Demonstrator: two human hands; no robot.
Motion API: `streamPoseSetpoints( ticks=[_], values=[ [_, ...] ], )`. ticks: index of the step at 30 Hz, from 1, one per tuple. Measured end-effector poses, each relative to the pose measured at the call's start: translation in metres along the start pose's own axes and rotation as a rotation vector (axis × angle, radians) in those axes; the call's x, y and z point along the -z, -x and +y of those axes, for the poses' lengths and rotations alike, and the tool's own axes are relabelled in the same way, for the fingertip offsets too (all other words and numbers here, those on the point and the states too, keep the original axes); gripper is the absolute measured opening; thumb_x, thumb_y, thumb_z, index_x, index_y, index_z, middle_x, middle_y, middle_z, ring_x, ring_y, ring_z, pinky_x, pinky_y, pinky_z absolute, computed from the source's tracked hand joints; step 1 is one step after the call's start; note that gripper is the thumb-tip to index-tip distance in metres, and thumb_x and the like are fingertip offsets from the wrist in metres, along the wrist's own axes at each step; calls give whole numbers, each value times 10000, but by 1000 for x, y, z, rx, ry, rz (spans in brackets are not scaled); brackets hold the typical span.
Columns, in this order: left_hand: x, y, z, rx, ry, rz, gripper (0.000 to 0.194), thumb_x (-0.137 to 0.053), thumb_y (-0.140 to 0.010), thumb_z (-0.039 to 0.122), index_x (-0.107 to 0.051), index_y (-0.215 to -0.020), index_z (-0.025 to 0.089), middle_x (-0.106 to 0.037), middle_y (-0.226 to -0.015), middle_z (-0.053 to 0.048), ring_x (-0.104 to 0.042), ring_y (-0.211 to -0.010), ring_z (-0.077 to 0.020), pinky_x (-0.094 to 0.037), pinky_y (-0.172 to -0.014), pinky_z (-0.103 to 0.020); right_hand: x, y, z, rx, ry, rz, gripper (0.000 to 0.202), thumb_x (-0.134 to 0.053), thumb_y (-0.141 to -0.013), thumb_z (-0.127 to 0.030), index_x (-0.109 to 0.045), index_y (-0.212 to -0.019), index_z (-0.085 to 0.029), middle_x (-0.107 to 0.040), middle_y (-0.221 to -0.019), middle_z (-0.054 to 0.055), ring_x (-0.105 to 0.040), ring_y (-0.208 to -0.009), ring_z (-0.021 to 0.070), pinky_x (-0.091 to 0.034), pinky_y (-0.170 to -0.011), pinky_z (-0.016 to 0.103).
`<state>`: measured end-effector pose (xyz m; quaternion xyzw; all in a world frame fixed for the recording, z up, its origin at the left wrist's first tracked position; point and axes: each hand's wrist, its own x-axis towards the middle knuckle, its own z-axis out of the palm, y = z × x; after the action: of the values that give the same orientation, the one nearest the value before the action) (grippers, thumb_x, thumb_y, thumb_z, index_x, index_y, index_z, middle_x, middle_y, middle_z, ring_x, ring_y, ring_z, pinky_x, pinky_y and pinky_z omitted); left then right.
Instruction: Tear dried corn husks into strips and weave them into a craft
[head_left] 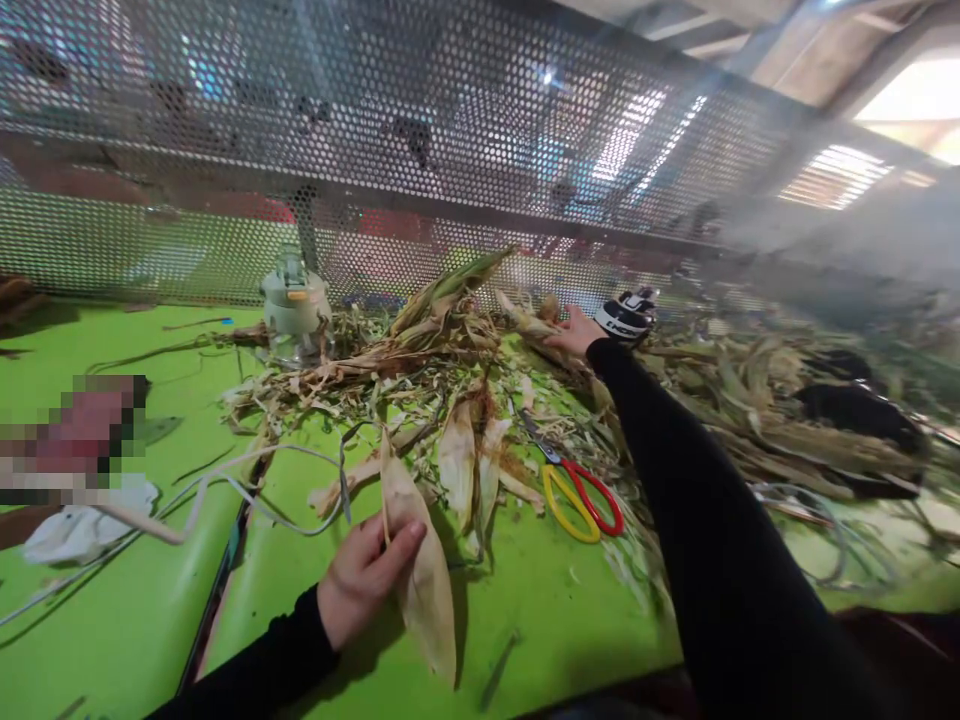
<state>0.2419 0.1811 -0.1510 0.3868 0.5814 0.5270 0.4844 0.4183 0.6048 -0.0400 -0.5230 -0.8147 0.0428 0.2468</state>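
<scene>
My left hand (367, 578) pinches a broad, pale dried corn husk (420, 575) between thumb and fingers, near the front of the green table. My right hand (576, 332) is stretched out toward the back, its fingers closed on another dried husk (529, 322) beside the litter. Between the hands lie more husk pieces (459, 455) with brown silk. Scissors with one yellow and one red handle (583, 505) rest on the table, blades pointing away. Behind them, long corn leaves (442, 300) are heaped up.
A clear jar with a pale lid (294, 315) stands at the back left. A black-and-white object (630, 315) sits behind my right hand. At right is a large pile of husks (757, 400). A white cord (289, 450) crosses the table. A perforated metal screen (360, 190) rises behind.
</scene>
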Motion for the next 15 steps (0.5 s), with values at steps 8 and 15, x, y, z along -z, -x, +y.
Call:
streamPoseSetpoints(
  ticks=[8,15],
  values=[
    [-4,-2,-1,-8,-36,26,443,-525,-775,563,-543,-644,141,-446,-578,3,-399,-549,-112,-336,-499,-227,83,10,-27,63,270,44,366,-598,-838,-246,-550,-1142,-49,-610,-1079,181,-572,-995,236,-415,-826,358],
    [-6,-2,1,-27,-50,37,430,-511,-781,550,-532,-659,138,-434,-598,5,-392,-568,-106,-347,-532,-231,90,26,-165,594,560,253,448,-510,-856,-180,-440,-1279,-52,-519,-1208,200,-473,-1116,302,-372,-907,418]
  ],
)
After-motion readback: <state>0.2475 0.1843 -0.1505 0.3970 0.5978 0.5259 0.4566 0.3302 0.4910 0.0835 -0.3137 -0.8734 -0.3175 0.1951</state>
